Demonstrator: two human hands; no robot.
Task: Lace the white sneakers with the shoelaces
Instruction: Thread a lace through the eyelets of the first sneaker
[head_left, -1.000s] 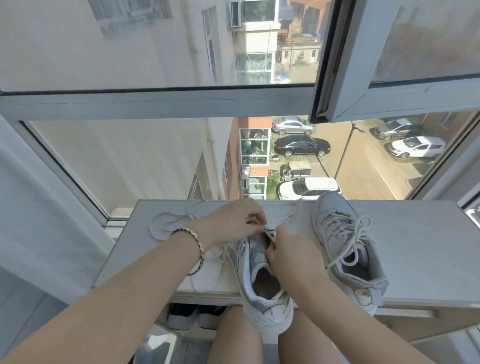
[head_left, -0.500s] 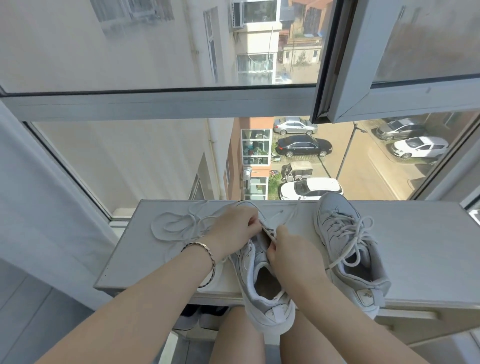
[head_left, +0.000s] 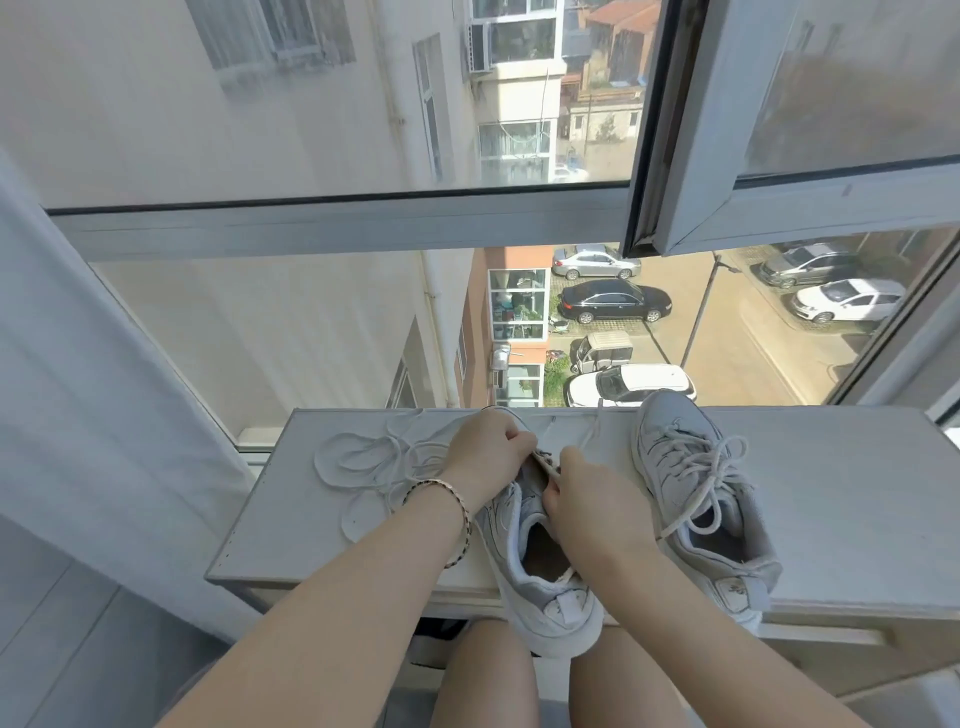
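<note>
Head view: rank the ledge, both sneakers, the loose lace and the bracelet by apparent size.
1. ledge
2. laced sneaker and other sneaker: alike; the other is nearer the camera and partly covered, so unranked
3. loose lace, by its sprawl
4. bracelet

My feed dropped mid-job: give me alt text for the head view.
The left hand pinches a shoelace and the right hand grips the eyelet edge of a white sneaker on a white ledge by the window. A second, laced sneaker lies to its right.

Left hand (head_left: 488, 451) curled in a pinch; right hand (head_left: 589, 501) curled just beside it; forearms converging.
</note>
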